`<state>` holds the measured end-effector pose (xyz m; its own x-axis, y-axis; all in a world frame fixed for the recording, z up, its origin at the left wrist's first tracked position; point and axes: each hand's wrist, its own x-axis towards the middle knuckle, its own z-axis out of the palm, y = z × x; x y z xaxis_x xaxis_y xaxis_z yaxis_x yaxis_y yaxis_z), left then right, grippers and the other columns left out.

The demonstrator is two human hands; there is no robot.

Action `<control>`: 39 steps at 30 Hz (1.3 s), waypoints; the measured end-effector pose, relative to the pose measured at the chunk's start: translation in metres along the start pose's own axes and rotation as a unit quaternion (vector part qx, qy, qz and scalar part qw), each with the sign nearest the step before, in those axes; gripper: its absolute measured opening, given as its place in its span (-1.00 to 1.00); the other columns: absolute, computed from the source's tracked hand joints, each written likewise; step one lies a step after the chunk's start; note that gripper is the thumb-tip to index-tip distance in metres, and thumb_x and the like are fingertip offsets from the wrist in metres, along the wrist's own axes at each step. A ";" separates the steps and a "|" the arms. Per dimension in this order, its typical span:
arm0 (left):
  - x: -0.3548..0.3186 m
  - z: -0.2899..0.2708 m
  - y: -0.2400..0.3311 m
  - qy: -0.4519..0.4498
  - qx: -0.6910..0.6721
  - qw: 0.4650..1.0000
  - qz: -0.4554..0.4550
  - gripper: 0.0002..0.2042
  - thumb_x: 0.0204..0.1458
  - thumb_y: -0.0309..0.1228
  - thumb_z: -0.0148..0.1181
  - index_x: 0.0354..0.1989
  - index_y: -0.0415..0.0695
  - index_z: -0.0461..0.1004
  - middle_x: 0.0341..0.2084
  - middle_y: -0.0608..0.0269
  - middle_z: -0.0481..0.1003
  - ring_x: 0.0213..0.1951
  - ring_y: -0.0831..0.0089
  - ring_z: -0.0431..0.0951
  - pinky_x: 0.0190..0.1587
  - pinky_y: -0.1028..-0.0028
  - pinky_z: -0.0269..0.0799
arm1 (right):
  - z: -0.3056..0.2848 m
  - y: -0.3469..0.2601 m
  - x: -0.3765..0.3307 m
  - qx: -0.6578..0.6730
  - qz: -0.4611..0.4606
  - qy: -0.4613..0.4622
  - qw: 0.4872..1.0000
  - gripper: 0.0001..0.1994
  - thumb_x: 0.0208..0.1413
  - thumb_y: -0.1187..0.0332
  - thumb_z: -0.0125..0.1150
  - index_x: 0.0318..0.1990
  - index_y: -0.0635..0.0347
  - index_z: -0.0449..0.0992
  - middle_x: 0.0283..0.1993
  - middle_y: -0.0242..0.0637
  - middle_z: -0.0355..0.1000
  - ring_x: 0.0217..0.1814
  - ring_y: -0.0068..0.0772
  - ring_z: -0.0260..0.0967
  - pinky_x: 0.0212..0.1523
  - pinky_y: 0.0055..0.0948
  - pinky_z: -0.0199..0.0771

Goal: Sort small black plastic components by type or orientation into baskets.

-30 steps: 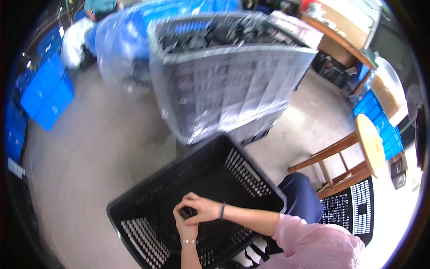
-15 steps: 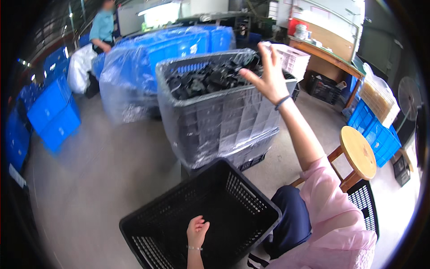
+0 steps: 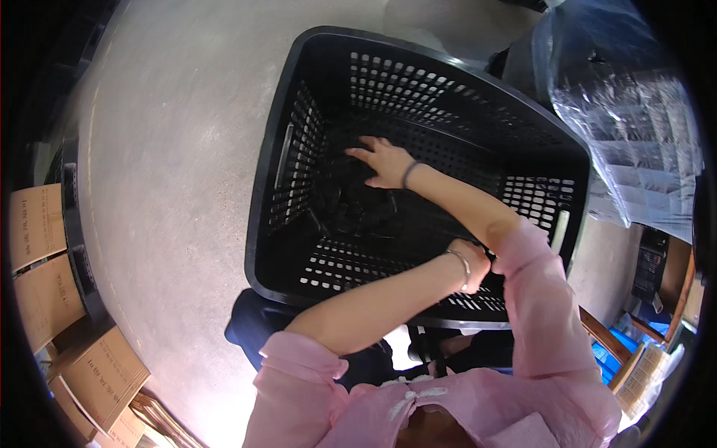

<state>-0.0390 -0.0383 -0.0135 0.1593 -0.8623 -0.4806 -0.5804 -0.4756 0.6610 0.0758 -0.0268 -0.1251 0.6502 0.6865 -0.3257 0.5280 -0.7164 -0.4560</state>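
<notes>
A large black plastic crate (image 3: 272, 190) with slotted walls sits in front of me, against my knees. My right hand (image 3: 385, 162), a dark band on its wrist, reaches inside with fingers spread; nothing shows in its grasp. Below it, several small black pieces (image 3: 362, 213) lie on the crate floor at the left, their shape hard to make out against the dark bottom. My left hand (image 3: 475, 263), wearing a bracelet, is curled closed over the crate's near right part, beneath my right forearm. Its fingertips are hidden, so what it holds cannot be seen.
At the upper right stands a crate stack wrapped in clear plastic (image 3: 624, 134). Cardboard boxes (image 3: 101, 377) line the lower left. A wooden leg (image 3: 603, 340), a blue crate (image 3: 612, 355) and a dark crate (image 3: 650, 261) are at the right. Grey concrete floor (image 3: 179, 164) stretches leftward.
My view has swung down to the black crate. My right hand has left the plastic-lined bin and is inside the crate. My left hand has moved right, crossing under it; black pieces now show inside.
</notes>
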 end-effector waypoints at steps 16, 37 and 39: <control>0.029 0.071 -0.042 0.271 0.054 0.944 0.178 -0.56 -0.05 -0.23 -0.04 0.04 -0.06 0.20 -0.08 0.20 0.33 -0.05 0.25 0.33 -0.05 0.33 0.26 | 0.016 -0.007 0.073 -0.238 0.096 -0.106 0.961 0.08 -0.62 -0.01 0.40 0.22 -0.30 -0.09 0.31 -0.01 -0.59 0.33 0.13 -0.65 0.07 0.22 -0.07; 0.056 0.058 -0.031 -0.041 0.075 0.992 0.089 -0.49 -0.16 -0.08 -0.07 -0.01 -0.05 0.25 -0.03 0.07 0.29 0.00 0.15 0.28 0.00 0.23 0.20 | 0.052 0.012 -0.027 -0.112 0.022 -0.069 0.991 -0.43 -0.38 0.25 0.26 -0.05 -0.09 0.27 0.00 -0.06 0.12 0.04 -0.03 0.12 -0.12 -0.15 0.30; 0.015 0.005 -0.022 -0.004 -0.015 0.999 0.029 -0.58 -0.29 -0.20 -0.02 -0.21 -0.11 0.42 -0.27 -0.03 0.43 -0.19 0.10 0.42 -0.12 0.28 0.32 | 0.037 0.022 -0.036 -0.028 0.098 0.050 0.993 -0.54 -0.40 0.22 0.21 -0.19 0.01 0.32 -0.12 0.00 0.15 -0.08 0.00 0.20 -0.18 -0.16 0.34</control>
<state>-0.0281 -0.0396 -0.0381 0.1193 -0.8877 -0.4447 -0.5650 -0.4290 0.7048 0.0444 -0.0628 -0.1541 0.7934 0.5185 -0.3187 0.4129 -0.8433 -0.3441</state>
